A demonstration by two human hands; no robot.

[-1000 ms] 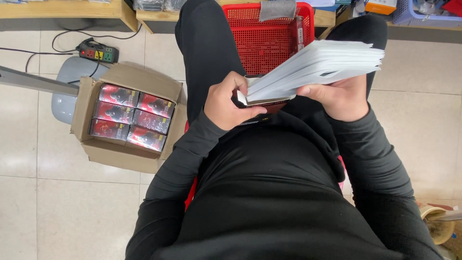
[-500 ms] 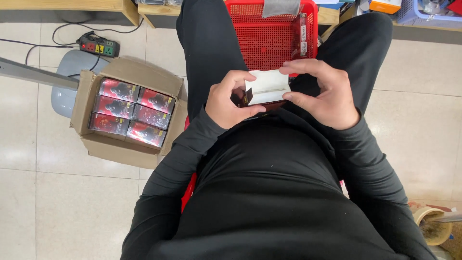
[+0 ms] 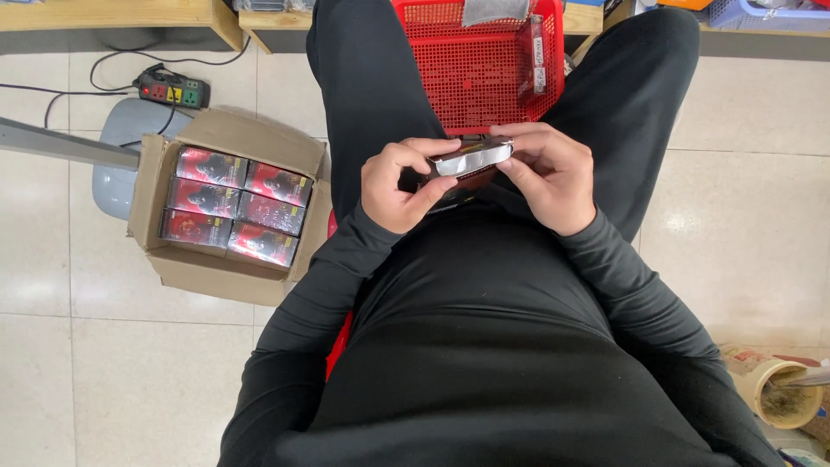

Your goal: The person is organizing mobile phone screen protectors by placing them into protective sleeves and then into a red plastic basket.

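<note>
I sit with both hands over my lap, holding one small dark box (image 3: 467,164) whose pale flap faces up. My left hand (image 3: 398,186) grips its left end. My right hand (image 3: 549,173) holds the right end, fingertips pressing on the flap. The box's lower part is hidden behind my fingers. Between my knees stands a red mesh basket (image 3: 484,73).
An open cardboard carton (image 3: 229,207) holding several red and black packs sits on the tiled floor at my left. A power strip (image 3: 170,89) with cables lies beyond it, beside a grey stand base (image 3: 130,130). A tan cup (image 3: 782,393) stands at lower right. Wooden shelving runs along the top edge.
A second ago my right hand held a thick stack of white sheets; that stack is gone from view. Then both hands folded a white leaflet into the box, and the flap now lies nearly closed.
</note>
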